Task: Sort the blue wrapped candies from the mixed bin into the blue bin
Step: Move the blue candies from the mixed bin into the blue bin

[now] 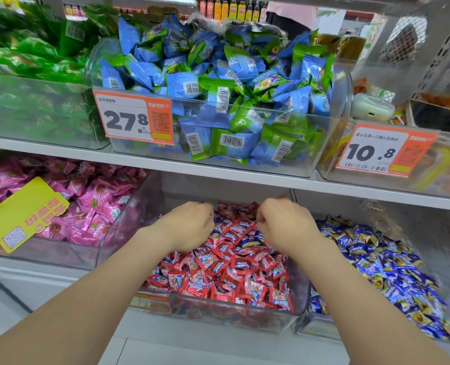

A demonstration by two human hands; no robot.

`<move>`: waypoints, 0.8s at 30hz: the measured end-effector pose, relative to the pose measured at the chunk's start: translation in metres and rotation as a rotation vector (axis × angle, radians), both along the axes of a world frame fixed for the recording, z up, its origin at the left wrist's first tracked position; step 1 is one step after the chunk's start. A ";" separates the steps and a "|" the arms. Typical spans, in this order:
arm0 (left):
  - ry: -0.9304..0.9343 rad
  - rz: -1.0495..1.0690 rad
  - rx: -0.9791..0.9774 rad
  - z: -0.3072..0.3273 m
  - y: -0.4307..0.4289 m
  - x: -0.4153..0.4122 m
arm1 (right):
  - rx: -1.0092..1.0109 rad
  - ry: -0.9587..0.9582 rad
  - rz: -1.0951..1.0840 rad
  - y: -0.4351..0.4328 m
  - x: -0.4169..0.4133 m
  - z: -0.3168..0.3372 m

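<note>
A few blue wrapped candies (245, 242) are lying among the red ones (218, 280) in the mixed bin (231, 318), the clear tub in the middle of the lower shelf, and they are showing mostly in the gap between your two hands. You are reaching both bare arms into that bin from the front. Your left hand (189, 227) is hanging knuckles-up over the back left of the pile with its fingers curled down towards the wrappers. Your right hand (284, 225) is doing the same just beside it on the right, fingers bent inward at the candy surface. Both sets of fingertips are hiding under the hands, so I cannot tell whether either hand is holding a candy or only touching the heap. The blue bin (310, 330) is sitting directly to the right of the mixed bin, side wall against side wall, and it is holding a deep heap of blue and yellow wrappers (382, 264). On the left, a clear bin of pink candies (87, 206) is carrying a tilted yellow tag (26, 214) on its front. Above the white shelf board (245, 180), a tub of blue and green packets (218, 101) is wearing an orange price tag reading 27.8 (133, 117), green packets (29, 56) are filling the bin to its left, and a 10.8 tag (384, 150) is hanging on the bin to its right.
</note>
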State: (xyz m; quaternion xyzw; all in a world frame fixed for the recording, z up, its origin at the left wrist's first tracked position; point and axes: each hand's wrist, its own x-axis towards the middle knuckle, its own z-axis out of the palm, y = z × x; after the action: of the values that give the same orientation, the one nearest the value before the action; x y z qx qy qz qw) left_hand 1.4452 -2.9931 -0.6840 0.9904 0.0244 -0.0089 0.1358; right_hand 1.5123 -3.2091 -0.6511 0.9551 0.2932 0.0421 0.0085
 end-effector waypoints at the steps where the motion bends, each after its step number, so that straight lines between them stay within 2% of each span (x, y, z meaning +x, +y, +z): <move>1: -0.020 0.052 -0.002 0.002 -0.001 0.001 | 0.008 0.005 -0.001 -0.001 0.001 0.001; 4: -0.085 0.184 0.052 0.006 -0.004 0.004 | -0.106 0.041 0.020 0.000 0.003 0.002; 8: -0.098 0.219 0.037 0.002 -0.002 0.011 | -0.260 0.044 0.043 0.008 0.002 -0.002; 11: -0.087 0.194 0.052 -0.002 0.001 0.014 | -0.195 0.119 0.029 0.011 0.007 -0.005; 15: -0.024 0.034 0.110 -0.009 0.005 0.019 | 0.012 0.267 0.020 0.002 0.013 0.001; 18: 0.054 -0.017 0.106 -0.018 0.008 0.027 | 0.084 0.275 0.023 -0.001 0.010 0.003; 21: 0.096 -0.008 0.067 -0.020 0.011 0.033 | -0.105 0.202 0.071 0.003 0.007 -0.002; 23: 0.082 -0.027 0.032 -0.021 0.012 0.035 | -0.269 0.202 0.083 0.009 0.006 -0.008; 24: 0.079 -0.052 0.010 -0.021 0.013 0.035 | -0.285 0.219 0.077 0.012 0.006 -0.009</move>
State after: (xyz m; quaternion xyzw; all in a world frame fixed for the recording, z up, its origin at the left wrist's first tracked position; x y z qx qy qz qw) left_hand 1.4805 -2.9804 -0.7050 0.9902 0.0042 -0.0515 0.1294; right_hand 1.5182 -3.1975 -0.6606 0.9310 0.3319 -0.1039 0.1103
